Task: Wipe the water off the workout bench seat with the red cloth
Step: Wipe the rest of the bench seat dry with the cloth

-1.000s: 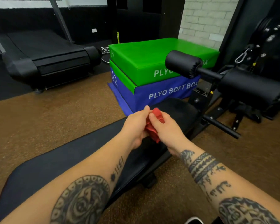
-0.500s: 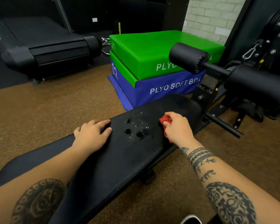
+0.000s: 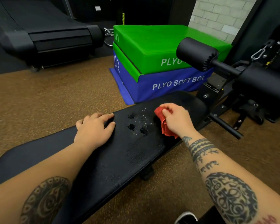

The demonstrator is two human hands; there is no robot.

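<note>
Water (image 3: 138, 122) lies unwiped on the bench seat (image 3: 120, 159): a few dark blots and a scatter of bright beads just beside the grip, between the two hands. The wiping looks not yet begun, or barely, so nearly all of the task appears to be left.

The right hand (image 3: 176, 120) has its fingers curled round the red cloth (image 3: 166, 130). The cloth is bunched into a wad, partly poking out past the fingertips and partly trailing under the palm toward the wrist. It touches the seat at the edge of the wet patch (whether it presses or merely rests, I cannot tell). The left hand (image 3: 94, 128) lies palm down on the seat with straight fingers, on the far side of the water from the grip, and holds nothing.

The seat is black and padded, with a finely grained, vinyl-like skin and a rounded end beyond the grip. Water beads on it rather than soaking in, so a few passes should probably lift it. The cloth looks soft, thin and crumpled.
</note>
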